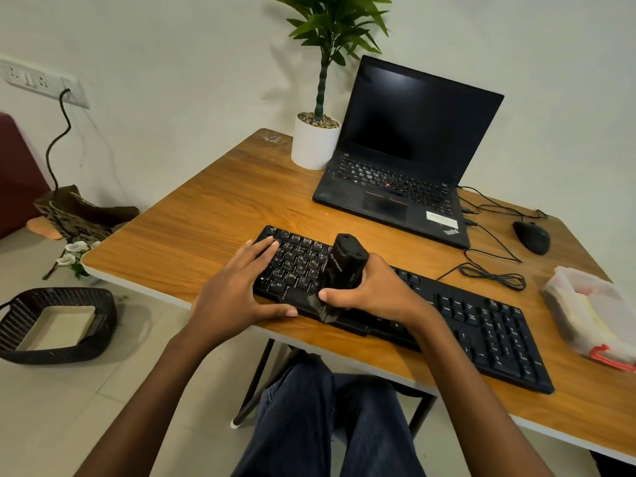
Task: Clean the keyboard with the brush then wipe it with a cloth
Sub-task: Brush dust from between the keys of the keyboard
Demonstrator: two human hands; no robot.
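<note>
Black keyboard [481,325] lying slantwise across the middle of the frame on the wooden table [213,215], its left end near the centre, its right end toward the lower right, near edge close to the table's front rim

Left hand [237,287] laid flat over the keyboard's left end, fingers spread on the keys, thumb pressed along the near edge; grip open, closed round nothing

Right hand [375,290] just right of it at frame centre, grip wrapped tight round a chunky black brush [346,266], thumb across the lower part of the body; brush standing nearly upright, blunt top end tilted slightly toward the upper left, blurred bristles down on the keyboard's near edge, beside the left thumb

In the upper right, an open black laptop [406,160] with a dark screen, behind the keyboard and apart from it; a white pot with a green plant [315,142] just beside the laptop's left edge

At the right edge, a black mouse [531,237] with its cable looped on the table between laptop and keyboard; below the mouse, a pale see-through bag [585,311] with an orange-red piece at its lower corner, contents too unclear to name

No cloth told apart with certainty

At lower left, on the floor, a dark woven basket [55,325]

Bottom centre, legs in dark blue trousers [309,425] under the table
</note>
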